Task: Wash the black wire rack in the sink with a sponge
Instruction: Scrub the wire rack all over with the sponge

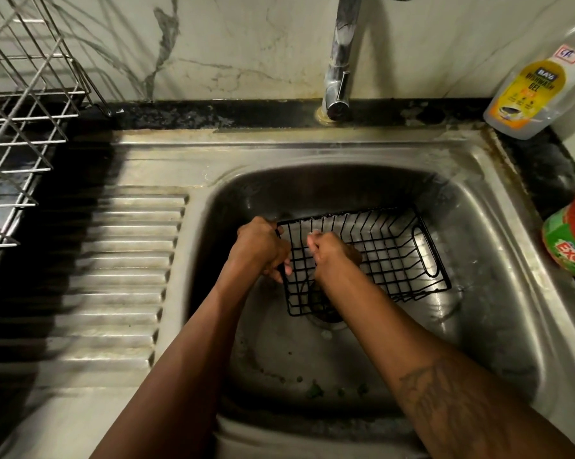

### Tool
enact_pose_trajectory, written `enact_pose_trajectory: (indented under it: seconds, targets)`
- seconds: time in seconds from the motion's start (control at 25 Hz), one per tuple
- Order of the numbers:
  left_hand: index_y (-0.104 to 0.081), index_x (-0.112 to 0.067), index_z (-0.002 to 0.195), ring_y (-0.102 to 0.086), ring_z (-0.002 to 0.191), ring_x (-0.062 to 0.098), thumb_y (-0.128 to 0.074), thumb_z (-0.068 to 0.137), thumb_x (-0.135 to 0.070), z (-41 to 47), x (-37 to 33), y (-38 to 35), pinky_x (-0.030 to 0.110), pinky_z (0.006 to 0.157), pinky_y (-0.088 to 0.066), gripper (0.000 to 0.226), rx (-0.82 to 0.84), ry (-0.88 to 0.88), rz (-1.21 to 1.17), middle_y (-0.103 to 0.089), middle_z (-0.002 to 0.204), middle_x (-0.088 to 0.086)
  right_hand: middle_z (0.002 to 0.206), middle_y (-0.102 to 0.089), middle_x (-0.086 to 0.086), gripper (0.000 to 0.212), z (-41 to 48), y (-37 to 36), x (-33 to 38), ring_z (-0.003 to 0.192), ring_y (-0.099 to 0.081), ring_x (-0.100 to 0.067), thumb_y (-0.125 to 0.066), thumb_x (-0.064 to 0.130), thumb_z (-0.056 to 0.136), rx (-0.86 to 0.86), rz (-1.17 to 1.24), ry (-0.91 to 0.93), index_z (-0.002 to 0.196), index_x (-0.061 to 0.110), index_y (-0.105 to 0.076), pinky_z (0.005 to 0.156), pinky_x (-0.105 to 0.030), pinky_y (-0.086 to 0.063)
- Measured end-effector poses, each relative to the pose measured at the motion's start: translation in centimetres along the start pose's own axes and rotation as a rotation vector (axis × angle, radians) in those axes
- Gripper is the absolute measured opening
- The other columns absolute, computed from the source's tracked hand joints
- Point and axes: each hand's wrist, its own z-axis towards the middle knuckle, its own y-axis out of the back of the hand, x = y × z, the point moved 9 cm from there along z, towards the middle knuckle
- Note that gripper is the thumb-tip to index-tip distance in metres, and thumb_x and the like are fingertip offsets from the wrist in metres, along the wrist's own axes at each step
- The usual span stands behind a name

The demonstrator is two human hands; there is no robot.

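Black wire rack (pixel 378 253) lies in the steel sink (pixel 478 200), over the drain (pixel 327 318). Left hand (pixel 258 250) grips its left end; right hand (pixel 329 256) curls inside it, whether round a sponge I cannot tell. Wet wire could slip from that one-ended grip.

I see the wire rack (pixel 378 256) lying in the sink (pixel 498 246), toward the far side of the basin, with its near edge over the drain (pixel 325 318). My left hand (pixel 258 248) grips the rack's left end. My right hand (pixel 332 256) sits inside the rack, just right of the other. 1 tap (pixel 340 67) stands behind the basin, against the wall. The draining board (pixel 113 260) lies left of the basin, with a dish drainer (pixel 21 127) at its far left. 2 containers stand right of the sink: a dishwash gel bottle (pixel 534 94) in the back corner and a tub (pixel 574 236) nearer me.
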Motion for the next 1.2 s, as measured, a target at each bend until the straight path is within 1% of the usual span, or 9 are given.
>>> enact_pose_trajectory:
  seconds: [0.16,0.36,0.56,0.68,0.8,0.88,1.0,1.12,1.2]
  targets:
    - [-0.048,-0.019,0.132,-0.075,0.065,0.033,-0.059,0.092,0.004,-0.2,-0.1,0.0,0.040,0.058,-0.061,0.047,-0.005,-0.026,0.019,-0.074,0.068,0.016,0.082,-0.074,-0.009,0.021,-0.9,-0.3,2.4,0.063,-0.072,-0.011,-0.073,-0.007,0.083,0.053,0.215,0.135,0.101,0.002,-0.069,0.056,-0.018,-0.056]
    - [-0.046,-0.017,0.136,-0.075,0.065,0.035,-0.054,0.097,0.001,-0.1,0.2,-0.5,0.045,0.063,-0.061,0.044,0.032,-0.001,-0.002,-0.072,0.062,0.016,0.075,-0.073,-0.005,0.010,0.2,1.5,0.8,0.051,-0.067,-0.006,-0.073,0.009,0.090,-0.080,0.098,0.061,0.097,0.007,-0.067,0.042,-0.020,-0.048]
    - [-0.049,-0.014,0.133,-0.075,0.068,0.036,-0.057,0.093,0.006,-1.0,-0.5,0.2,0.050,0.070,-0.063,0.046,-0.003,-0.044,0.017,-0.072,0.062,0.016,0.063,-0.069,-0.002,0.011,-1.2,0.8,2.6,0.050,-0.064,-0.006,-0.074,-0.001,0.087,0.035,0.214,0.063,0.082,0.006,-0.067,0.073,-0.021,-0.055]
    - [-0.050,-0.014,0.123,-0.076,0.067,0.033,-0.059,0.092,0.005,-1.3,-0.5,0.3,0.044,0.067,-0.064,0.037,-0.014,-0.031,0.053,-0.074,0.067,0.016,0.069,-0.067,-0.006,0.013,-1.0,1.7,3.8,0.047,-0.060,-0.008,-0.072,-0.010,0.082,-0.032,0.213,0.159,0.082,0.001,-0.065,0.048,-0.017,-0.052]
    - [-0.049,-0.014,0.125,-0.073,0.060,0.034,-0.054,0.094,0.008,-1.1,-0.4,-0.2,0.047,0.063,-0.063,0.038,0.011,-0.010,0.019,-0.070,0.058,0.015,0.080,-0.074,-0.003,0.013,0.5,2.9,3.0,0.057,-0.069,-0.006,-0.078,0.001,0.080,-0.136,0.099,0.140,0.090,0.006,-0.071,0.057,-0.025,-0.057]
    - [-0.049,-0.014,0.124,-0.068,0.047,0.028,-0.053,0.096,0.007,-1.2,-0.5,-0.3,0.040,0.050,-0.061,0.035,0.017,-0.006,0.027,-0.067,0.051,0.013,0.079,-0.074,-0.001,0.009,1.2,3.5,2.6,0.060,-0.066,-0.007,-0.079,0.010,0.082,-0.177,0.006,0.126,0.087,0.010,-0.072,0.048,-0.022,-0.050]
    - [-0.047,-0.014,0.126,-0.068,0.050,0.031,-0.051,0.096,0.006,-1.0,-0.4,-0.4,0.043,0.057,-0.062,0.036,0.029,-0.004,0.009,-0.066,0.052,0.013,0.056,-0.067,0.005,0.016,0.9,2.2,2.6,0.046,-0.061,-0.003,-0.066,0.007,0.091,-0.030,-0.024,0.086,0.076,0.011,-0.064,0.042,-0.019,-0.046]
    - [-0.044,-0.015,0.129,-0.065,0.046,0.029,-0.048,0.096,0.008,-1.2,-0.3,-0.8,0.041,0.052,-0.058,0.041,0.050,-0.008,0.015,-0.064,0.047,0.012,0.059,-0.069,-0.004,0.014,-0.2,2.0,4.0,0.044,-0.066,-0.007,-0.068,-0.006,0.087,-0.026,0.197,0.111,0.076,0.000,-0.063,0.055,-0.020,-0.059]
    - [-0.046,-0.014,0.127,-0.067,0.048,0.029,-0.052,0.094,0.010,-1.3,-0.5,-0.3,0.044,0.057,-0.060,0.041,0.030,-0.017,0.002,-0.065,0.048,0.012,0.058,-0.068,-0.003,0.017,-0.5,1.8,4.3,0.044,-0.065,-0.004,-0.063,-0.006,0.093,0.046,0.235,0.118,0.079,0.002,-0.059,0.057,-0.017,-0.058]
